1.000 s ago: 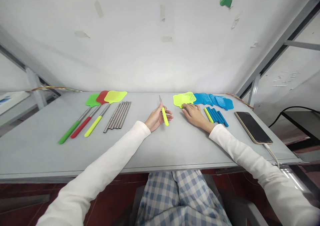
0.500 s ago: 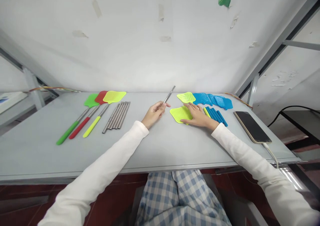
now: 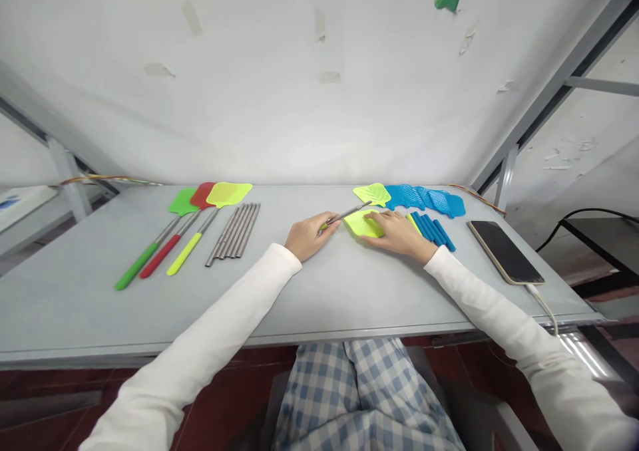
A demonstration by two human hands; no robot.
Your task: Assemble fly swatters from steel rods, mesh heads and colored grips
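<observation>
My left hand (image 3: 312, 237) is closed around a thin metal rod (image 3: 352, 211), which slants up to the right. A small yellow-green bit shows at the rod's near end by my fingers; I cannot tell what it belongs to. The rod's far tip passes over a yellow-green mesh fly swatter head (image 3: 357, 223). My right hand (image 3: 402, 235) grips that head by its right side, thumb below and fingers above, hiding part of it. Just behind lie another yellow-green swatter head (image 3: 372, 193) and several overlapping blue swatter heads (image 3: 407, 196).
Right of my right hand lie several blue handle sleeves (image 3: 439, 233) and a yellow-green one (image 3: 413, 223). A phone (image 3: 504, 251) with a cable lies farther right. On the left are several metal tubes (image 3: 233, 233) and three whole swatters, green (image 3: 137, 265), red (image 3: 160, 255) and yellow (image 3: 184, 253).
My left hand has tilted the rod from steep to nearly flat, bringing its tip rightward over the yellow-green head. My right hand's fingers have curled in, and the head has shifted and tilted slightly.
</observation>
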